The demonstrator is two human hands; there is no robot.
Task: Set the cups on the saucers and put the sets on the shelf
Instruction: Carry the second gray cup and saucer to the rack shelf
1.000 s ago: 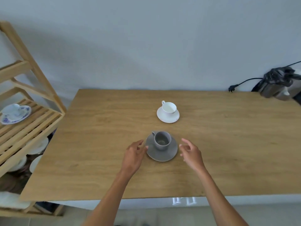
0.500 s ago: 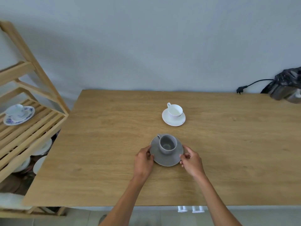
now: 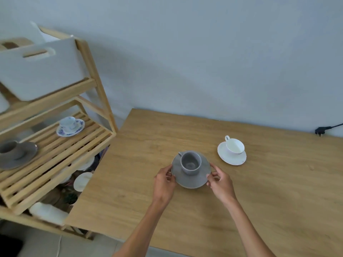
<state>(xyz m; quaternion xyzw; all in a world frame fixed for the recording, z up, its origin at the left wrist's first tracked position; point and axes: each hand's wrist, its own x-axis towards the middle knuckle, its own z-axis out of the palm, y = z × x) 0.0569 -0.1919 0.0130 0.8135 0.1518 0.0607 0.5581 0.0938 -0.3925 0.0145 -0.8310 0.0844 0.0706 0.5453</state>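
Observation:
A grey cup (image 3: 190, 162) stands upright on a grey saucer (image 3: 191, 180) over the wooden table (image 3: 278, 197). My left hand (image 3: 164, 180) grips the saucer's left rim and my right hand (image 3: 220, 180) grips its right rim. A white cup (image 3: 234, 145) sits on a white saucer (image 3: 231, 158) to the right, further back. On the slatted wooden shelf (image 3: 55, 160) at the left rest a blue-patterned cup and saucer (image 3: 70, 125) and another grey cup and saucer (image 3: 15, 153).
A white storage box (image 3: 39, 69) sits on the shelf's upper level. White plates (image 3: 82, 180) and other items lie on the level below the slats. A black plug and cable (image 3: 321, 130) lie at the table's far right by the wall.
Both hands closed on the grey saucer's rims. The view swung left, bringing the shelf and its sets into view, with the grey set held between my hands.

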